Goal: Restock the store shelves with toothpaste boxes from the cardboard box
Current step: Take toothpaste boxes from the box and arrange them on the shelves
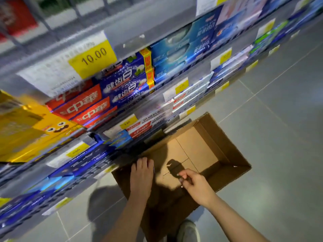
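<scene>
Two hands first: our left hand (142, 173) lies flat-fingered on the near rim of the cardboard box (225, 151), our right hand (193, 182) hangs loosely curled above its bare bottom, toothpaste boxes (122, 84) lying lengthwise along the shelves (150, 20) beyond.

- The cardboard box (206, 147) stands open on the floor at centre, near the foot of the shelves; no toothpaste shows on its bare brown bottom.
- The toothpaste boxes (122, 84) lie stacked flat on the shelves (152, 23) at left and far: red, dark blue, light blue and white packs.
</scene>
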